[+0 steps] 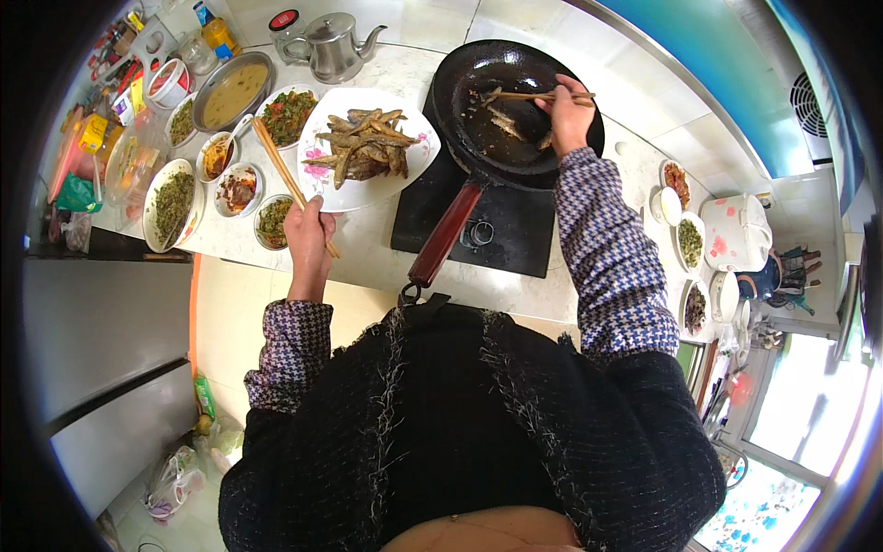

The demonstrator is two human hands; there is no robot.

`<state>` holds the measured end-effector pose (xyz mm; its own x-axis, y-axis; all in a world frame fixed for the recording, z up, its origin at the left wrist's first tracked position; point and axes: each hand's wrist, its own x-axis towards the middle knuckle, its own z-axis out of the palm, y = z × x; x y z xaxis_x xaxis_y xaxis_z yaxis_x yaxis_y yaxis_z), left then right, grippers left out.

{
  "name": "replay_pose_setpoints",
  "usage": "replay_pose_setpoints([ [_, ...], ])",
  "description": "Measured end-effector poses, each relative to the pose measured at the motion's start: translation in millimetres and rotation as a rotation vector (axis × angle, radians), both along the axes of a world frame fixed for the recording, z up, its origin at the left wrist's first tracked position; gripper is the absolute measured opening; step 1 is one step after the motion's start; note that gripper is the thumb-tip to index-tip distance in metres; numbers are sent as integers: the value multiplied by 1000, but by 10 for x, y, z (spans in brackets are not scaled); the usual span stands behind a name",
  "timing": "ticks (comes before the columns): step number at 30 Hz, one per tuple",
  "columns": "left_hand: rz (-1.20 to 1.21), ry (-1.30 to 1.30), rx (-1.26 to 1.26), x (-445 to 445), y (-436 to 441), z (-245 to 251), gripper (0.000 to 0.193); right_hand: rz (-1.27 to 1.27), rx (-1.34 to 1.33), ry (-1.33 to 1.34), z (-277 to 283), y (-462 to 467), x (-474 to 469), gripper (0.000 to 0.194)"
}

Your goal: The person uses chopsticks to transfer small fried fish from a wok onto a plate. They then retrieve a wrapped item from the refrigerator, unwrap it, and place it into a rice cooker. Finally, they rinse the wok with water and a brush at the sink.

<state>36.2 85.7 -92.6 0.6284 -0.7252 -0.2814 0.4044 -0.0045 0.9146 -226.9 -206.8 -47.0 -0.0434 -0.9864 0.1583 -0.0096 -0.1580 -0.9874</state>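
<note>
With my right hand [567, 117] I hold a pair of wooden chopsticks [521, 96] over a black wok [476, 69]. Their tips touch or nearly touch a small piece of fried fish [492, 96]; more fish [507, 124] and crumbs lie on the wok's bottom. My left hand [310, 234] grips another pair of wooden chopsticks [279, 162] and the near-left edge of a white flower-patterned plate [421, 165], which bears a heap of small fried fish [365, 141]. The wok stands on a black cooktop [510, 238], its red handle [445, 238] towards me.
Left of the plate are bowls of chopped greens [174, 200], a metal bowl of soup [231, 93] and sauce bowls [238, 190]. A steel kettle [331, 52] and a lidded glass jar [286, 34] stand behind. At the right are small dishes [690, 241] and a white rice cooker [735, 234].
</note>
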Motion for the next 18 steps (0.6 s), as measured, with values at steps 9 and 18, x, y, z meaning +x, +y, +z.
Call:
replay_pose_setpoints([
  [9, 39, 28, 16, 0, 26, -50, 10, 0, -97, -99, 279, 125, -6, 15],
  [18, 35, 46, 5, 28, -27, -130, 10, 469, 117, -184, 806, 928, 370, 19],
])
